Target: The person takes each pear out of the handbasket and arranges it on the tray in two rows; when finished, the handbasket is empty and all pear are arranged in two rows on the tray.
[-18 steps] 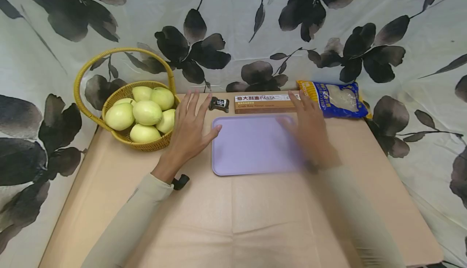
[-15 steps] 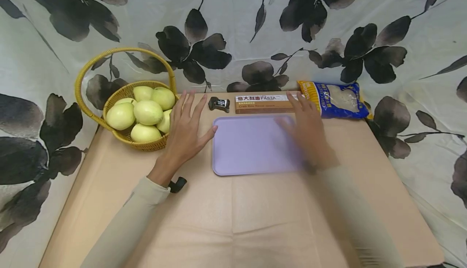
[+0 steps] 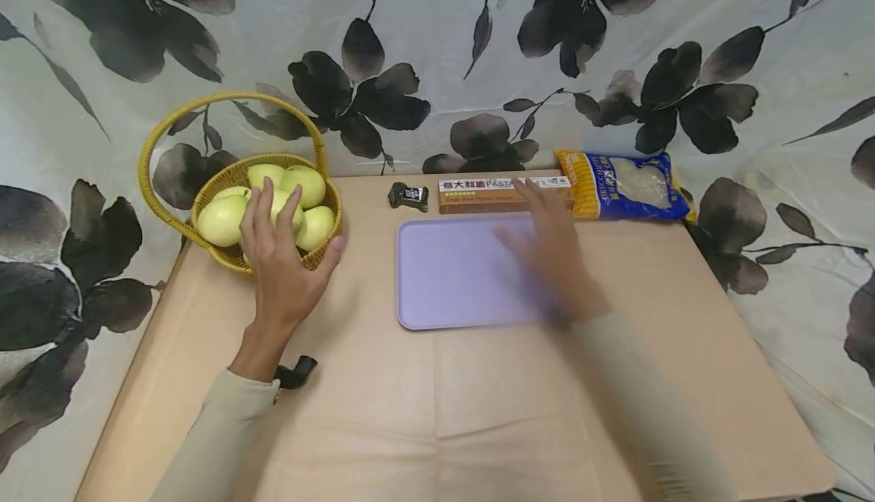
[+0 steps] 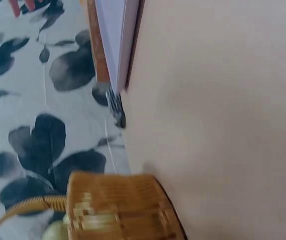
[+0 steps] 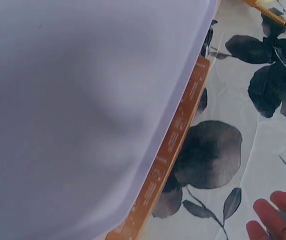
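My left hand point(image 3: 283, 274), fingers spread and loosely bent, is in front of the yellow wicker basket point(image 3: 321, 259) and overlaps the pale green round fruits point(image 3: 225, 219) in the head view. It holds nothing. In the left wrist view the woven basket side point(image 4: 128, 200) shows at the bottom. My right hand point(image 3: 554, 247), blurred in the head view, is held over the right part of the lilac tray point(image 3: 444, 274), its fingertips overlapping the pasta box point(image 3: 478, 200). Nothing is in it either. Its fingers point(image 5: 277, 220) are extended at the lower right of the right wrist view.
A small black wrapped packet point(image 3: 409, 196) lies between basket and pasta box. At the back right is a blue and yellow bag point(image 3: 636, 187) with a see-through window. Behind the beige table point(image 3: 383, 411) hangs a floral cloth point(image 3: 437, 46).
My left hand has moved left and slightly toward me, from the basket's right side to its front. My right hand has shifted a little left over the tray.
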A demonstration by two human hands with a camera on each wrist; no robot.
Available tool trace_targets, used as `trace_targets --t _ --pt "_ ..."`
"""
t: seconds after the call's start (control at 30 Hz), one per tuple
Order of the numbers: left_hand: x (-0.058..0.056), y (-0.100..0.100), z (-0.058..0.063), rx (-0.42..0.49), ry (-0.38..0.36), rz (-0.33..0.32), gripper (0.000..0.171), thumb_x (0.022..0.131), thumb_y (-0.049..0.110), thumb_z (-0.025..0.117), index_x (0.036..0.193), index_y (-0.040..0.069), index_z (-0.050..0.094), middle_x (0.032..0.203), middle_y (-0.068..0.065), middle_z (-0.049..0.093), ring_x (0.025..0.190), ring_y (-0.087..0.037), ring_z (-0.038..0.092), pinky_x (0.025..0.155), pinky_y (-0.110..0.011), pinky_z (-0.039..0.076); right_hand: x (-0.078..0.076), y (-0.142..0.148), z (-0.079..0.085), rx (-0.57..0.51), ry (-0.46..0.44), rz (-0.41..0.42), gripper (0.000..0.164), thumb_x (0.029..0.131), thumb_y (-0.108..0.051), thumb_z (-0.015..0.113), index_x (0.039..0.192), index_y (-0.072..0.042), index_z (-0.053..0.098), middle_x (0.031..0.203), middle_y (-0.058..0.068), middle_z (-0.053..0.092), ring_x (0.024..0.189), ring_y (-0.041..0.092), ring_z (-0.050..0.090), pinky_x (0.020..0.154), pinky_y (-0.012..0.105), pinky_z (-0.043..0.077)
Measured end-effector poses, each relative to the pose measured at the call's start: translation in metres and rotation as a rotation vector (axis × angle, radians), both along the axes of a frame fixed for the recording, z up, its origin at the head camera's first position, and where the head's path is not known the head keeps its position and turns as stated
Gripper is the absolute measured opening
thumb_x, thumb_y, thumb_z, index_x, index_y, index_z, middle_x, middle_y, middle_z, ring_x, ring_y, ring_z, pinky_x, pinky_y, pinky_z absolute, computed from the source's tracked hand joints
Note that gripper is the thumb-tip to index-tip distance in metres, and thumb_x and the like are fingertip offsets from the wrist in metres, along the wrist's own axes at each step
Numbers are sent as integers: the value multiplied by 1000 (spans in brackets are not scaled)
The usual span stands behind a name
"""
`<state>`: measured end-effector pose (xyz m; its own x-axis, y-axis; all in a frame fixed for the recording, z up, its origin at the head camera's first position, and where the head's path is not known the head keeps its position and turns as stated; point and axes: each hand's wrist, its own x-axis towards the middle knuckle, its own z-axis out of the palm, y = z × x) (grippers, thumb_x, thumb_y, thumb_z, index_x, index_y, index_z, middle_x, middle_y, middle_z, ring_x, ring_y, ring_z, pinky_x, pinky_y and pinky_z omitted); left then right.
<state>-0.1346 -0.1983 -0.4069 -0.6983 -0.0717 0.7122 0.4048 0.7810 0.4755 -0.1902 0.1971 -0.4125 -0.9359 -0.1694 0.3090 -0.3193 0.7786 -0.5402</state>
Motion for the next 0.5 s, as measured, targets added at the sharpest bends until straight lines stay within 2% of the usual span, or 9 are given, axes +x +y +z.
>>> trace_targets --t 0.13,0.27,0.37,0.5 --pt "9 -14 -3 82 62 67 77 88 44 74 155 12 53 175 -13 29 163 -35 19 133 -57 10 2 -6 -2 -20 35 21 81 99 -56 70 167 -40 30 171 4 38 154 34 36 124 65 34" --pt "18 -29 -10 158 93 132 78 84 39 79 153 10 55 174 -14 27 162 -34 19 133 -52 10 4 -15 0 -47 20 53 81 98 -55 72 166 -41 30 173 0 35 157 34 34 126 66 31" --pt "25 -40 -16 208 70 180 80 84 37 82 155 14 53 176 -14 22 162 -32 19 133 -49 11 5 -24 2 -62 27 78 83 97 -52 75 166 -40 31 173 -1 36 159 33 33 128 65 28" --pt "36 -53 -24 254 -11 245 80 87 37 81 158 20 48 177 -15 16 163 -28 16 133 -45 14 3 -37 5 -66 99 115 84 94 -48 80 165 -31 38 169 0 44 154 33 41 126 61 35"
